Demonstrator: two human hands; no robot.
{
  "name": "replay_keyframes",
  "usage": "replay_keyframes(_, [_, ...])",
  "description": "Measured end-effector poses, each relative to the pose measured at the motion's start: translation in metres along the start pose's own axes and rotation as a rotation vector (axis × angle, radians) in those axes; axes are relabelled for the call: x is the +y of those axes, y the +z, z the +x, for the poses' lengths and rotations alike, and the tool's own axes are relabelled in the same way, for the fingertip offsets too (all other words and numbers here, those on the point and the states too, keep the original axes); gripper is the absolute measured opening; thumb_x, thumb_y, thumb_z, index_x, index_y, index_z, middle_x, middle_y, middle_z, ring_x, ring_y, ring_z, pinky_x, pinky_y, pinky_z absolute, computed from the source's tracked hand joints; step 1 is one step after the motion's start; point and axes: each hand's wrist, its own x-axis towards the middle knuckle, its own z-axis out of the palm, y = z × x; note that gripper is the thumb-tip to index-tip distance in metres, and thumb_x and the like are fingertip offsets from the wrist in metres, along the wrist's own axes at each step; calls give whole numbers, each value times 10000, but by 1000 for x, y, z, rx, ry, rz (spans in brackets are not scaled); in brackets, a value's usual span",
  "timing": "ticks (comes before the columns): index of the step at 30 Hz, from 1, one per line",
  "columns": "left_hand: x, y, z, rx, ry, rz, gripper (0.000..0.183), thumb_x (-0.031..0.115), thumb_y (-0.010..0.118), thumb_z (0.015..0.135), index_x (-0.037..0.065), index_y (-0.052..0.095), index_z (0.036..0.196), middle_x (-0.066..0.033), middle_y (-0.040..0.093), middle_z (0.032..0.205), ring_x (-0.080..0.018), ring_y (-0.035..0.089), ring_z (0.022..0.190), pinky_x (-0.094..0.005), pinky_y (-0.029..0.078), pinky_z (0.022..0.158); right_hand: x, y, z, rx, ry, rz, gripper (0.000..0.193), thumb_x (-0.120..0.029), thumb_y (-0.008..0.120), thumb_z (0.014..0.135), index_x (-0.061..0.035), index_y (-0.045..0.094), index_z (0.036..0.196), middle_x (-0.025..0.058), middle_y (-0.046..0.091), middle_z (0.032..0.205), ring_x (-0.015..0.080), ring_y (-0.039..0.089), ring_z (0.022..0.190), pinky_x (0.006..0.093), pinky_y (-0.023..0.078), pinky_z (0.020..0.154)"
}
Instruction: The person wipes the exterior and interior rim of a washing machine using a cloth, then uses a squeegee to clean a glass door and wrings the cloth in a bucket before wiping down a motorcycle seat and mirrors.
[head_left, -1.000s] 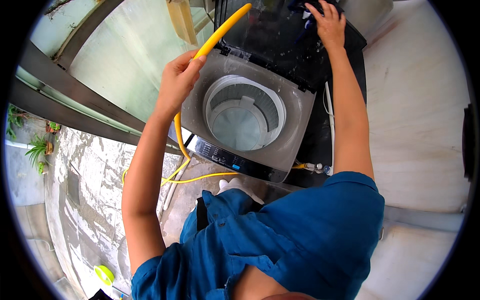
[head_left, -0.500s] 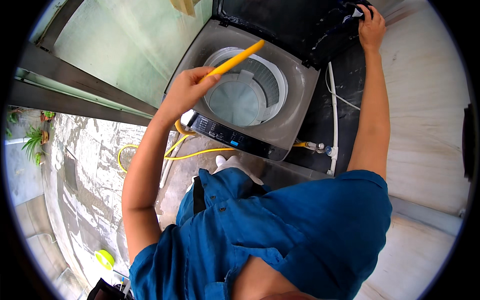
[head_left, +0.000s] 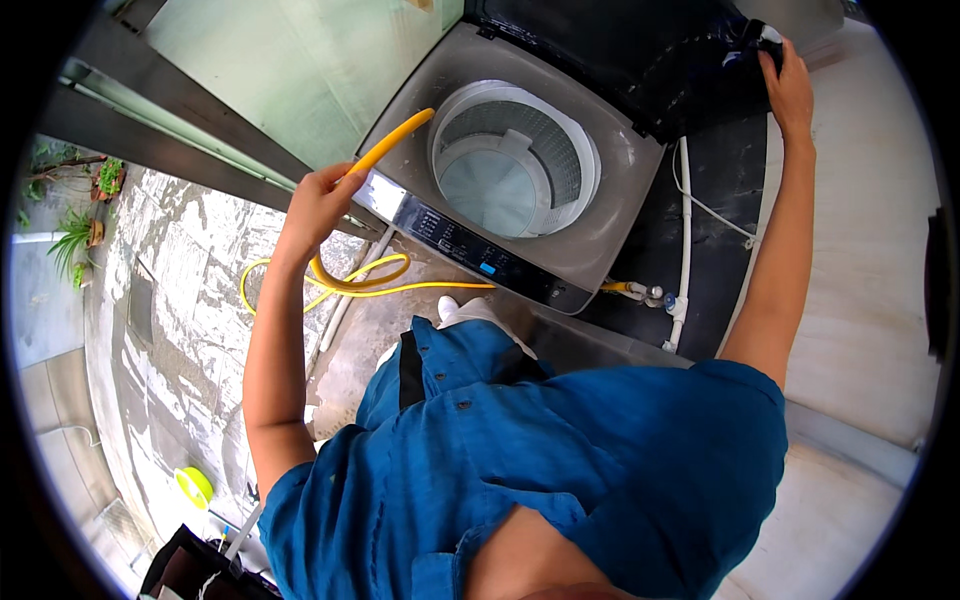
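My left hand (head_left: 318, 212) is closed around a yellow hose (head_left: 392, 140), whose free end points up over the left rim of the washing machine's tub. The grey top-loading washing machine (head_left: 400, 100) stands with its dark lid (head_left: 620, 50) raised. Inside its pale drum (head_left: 490, 195) the bottom looks bluish-white. At the upper right, my right hand (head_left: 793, 95) is closed on a dark cloth-like bundle (head_left: 748, 50) with a white patch, beside the lid's right edge. The bundle's exact kind is unclear.
The hose loops (head_left: 375, 270) across the stained floor by the machine's front left. A white pipe (head_left: 685, 240) with a tap (head_left: 655, 293) rises at its right. A pale wall (head_left: 860, 250) stands at my right, a glass panel (head_left: 300, 80) at the left. A lime-green basin (head_left: 193, 487) lies lower left.
My left hand has drawn the hose end leftward, from above the tub to its left rim. My right hand still grips the dark bundle, a little lower. The view has shifted slightly.
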Motion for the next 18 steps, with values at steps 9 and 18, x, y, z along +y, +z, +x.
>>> replay_keyframes(9, [-35, -37, -59, 41, -87, -175, 336, 325, 593, 947, 6, 680, 1011, 89, 378, 573, -10, 313, 481, -217, 230, 430, -56, -37, -37, 3, -116, 18, 348, -257, 657, 844, -120, 576, 1155, 92, 650, 1007, 317, 586, 927, 411, 464, 784])
replay_keyframes(18, [-45, -47, -93, 32, -14, -217, 298, 298, 592, 943, 19, 682, 997, 84, 399, 587, -15, 340, 504, -222, 257, 448, -102, -61, -102, -22, -241, 29, 450, -195, 722, 713, -47, 574, 1112, 97, 617, 1000, 315, 569, 922, 414, 458, 773])
